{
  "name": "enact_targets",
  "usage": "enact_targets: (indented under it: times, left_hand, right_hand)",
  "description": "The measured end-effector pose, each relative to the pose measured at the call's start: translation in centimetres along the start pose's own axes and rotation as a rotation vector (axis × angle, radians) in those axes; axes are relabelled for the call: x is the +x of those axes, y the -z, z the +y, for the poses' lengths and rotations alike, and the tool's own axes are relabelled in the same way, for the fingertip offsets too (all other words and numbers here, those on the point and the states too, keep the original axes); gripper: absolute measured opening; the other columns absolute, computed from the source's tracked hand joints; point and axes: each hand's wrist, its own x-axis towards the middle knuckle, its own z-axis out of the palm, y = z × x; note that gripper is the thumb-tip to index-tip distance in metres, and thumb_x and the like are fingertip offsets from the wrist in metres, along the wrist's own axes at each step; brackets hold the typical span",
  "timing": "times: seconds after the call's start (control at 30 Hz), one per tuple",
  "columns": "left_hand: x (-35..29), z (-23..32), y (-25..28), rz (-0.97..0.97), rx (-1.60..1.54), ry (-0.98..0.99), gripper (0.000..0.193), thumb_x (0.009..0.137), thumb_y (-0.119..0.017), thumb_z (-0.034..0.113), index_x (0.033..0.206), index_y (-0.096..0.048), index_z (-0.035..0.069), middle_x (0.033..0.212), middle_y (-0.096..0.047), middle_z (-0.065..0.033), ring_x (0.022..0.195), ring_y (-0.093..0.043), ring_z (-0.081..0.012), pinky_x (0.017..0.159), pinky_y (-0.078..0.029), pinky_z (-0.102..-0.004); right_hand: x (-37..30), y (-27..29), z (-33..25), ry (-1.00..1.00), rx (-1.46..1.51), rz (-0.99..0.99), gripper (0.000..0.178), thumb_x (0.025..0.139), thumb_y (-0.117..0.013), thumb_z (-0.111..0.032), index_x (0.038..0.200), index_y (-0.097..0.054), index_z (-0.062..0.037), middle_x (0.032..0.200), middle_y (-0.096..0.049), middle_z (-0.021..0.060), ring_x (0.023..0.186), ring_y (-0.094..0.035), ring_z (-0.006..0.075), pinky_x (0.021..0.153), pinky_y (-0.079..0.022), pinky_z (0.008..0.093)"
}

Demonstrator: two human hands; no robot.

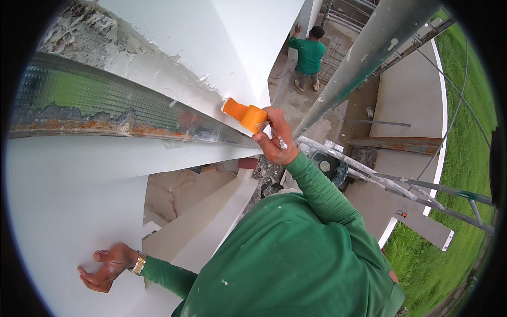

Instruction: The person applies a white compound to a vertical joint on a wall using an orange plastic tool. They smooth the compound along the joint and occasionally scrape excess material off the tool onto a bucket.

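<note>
My right hand [275,138] is closed around a roll of orange tape [254,119], with white smears on the skin. A short strip of the orange tape [234,109] sticks out from the roll toward the white wall [232,58]; whether its end touches the wall I cannot tell. Just beside it runs a long shiny metal strip [111,105] with a rusty lower edge. My left hand [108,267], a watch [139,262] on its wrist, is held low at the left with fingers apart and nothing in them, in front of a white surface [68,206].
A steel scaffold pole [364,58] slants past my right side, with thinner scaffold bars [391,185] beyond my elbow. A dark bucket [330,166] stands below my right forearm. Another person in green [308,55] is lower down, near a wall. Green grass [470,105] lies at the far right.
</note>
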Motion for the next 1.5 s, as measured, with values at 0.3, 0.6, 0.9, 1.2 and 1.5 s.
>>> enact_targets:
  times: [0.3,0.6,0.9,1.2,1.5]
  left_hand:
    - [0.0,-0.2,0.3,-0.017,0.021,-0.033,0.061,0.102,-0.042,0.064,0.124,-0.058,0.009,0.127,-0.058,-0.0044,0.126,-0.042,-0.024,0.102,-0.031,-0.045]
    - [-0.4,-0.8,0.2,-0.045,0.046,-0.012,0.065,0.101,-0.042,0.065,0.129,-0.057,0.009,0.132,-0.053,-0.0101,0.125,-0.037,-0.0278,0.103,-0.03,-0.0454]
    - [-0.2,-0.3,0.2,-0.052,0.049,0.0,0.067,0.1,-0.043,0.067,0.129,-0.057,0.008,0.131,-0.053,-0.0101,0.124,-0.037,-0.0292,0.102,-0.031,-0.0456]
    - [-0.1,-0.4,0.4,-0.059,0.091,0.033,0.068,0.099,-0.043,0.069,0.128,-0.058,0.01,0.132,-0.05,-0.0091,0.124,-0.037,-0.0283,0.102,-0.031,-0.0463]
    - [0.0,-0.3,0.3,-0.052,0.085,0.043,0.068,0.099,-0.042,0.069,0.128,-0.058,0.01,0.133,-0.049,-0.0088,0.125,-0.036,-0.027,0.103,-0.03,-0.0461]
  right_hand:
    - [2.0,1.5,-2.5,0.101,-0.066,0.005,0.051,0.093,-0.073,-0.04,0.125,-0.06,-0.0026,0.093,-0.059,-0.0001,0.082,-0.046,0.014,0.089,-0.033,0.0344]
    - [2.8,2.6,-1.3,0.094,-0.109,0.083,0.053,0.092,-0.073,-0.04,0.13,-0.061,-0.0055,0.098,-0.063,-0.0009,0.078,-0.045,0.0135,0.087,-0.026,0.0348]
    - [4.8,1.5,-1.8,0.031,0.219,0.237,0.053,0.09,-0.079,-0.036,0.127,-0.061,-0.0027,0.091,-0.06,-0.0006,0.075,-0.044,0.01,0.083,-0.03,0.0328]
    - [6.8,2.6,-4.7,0.216,0.047,0.132,0.053,0.091,-0.076,-0.039,0.128,-0.061,-0.0043,0.092,-0.061,-0.0008,0.074,-0.046,0.0103,0.085,-0.029,0.0334]
    - [7.5,2.6,-5.9,0.195,-0.013,0.156,0.052,0.089,-0.078,-0.034,0.127,-0.06,-0.0026,0.092,-0.064,0.0004,0.075,-0.05,0.0119,0.085,-0.029,0.0338]
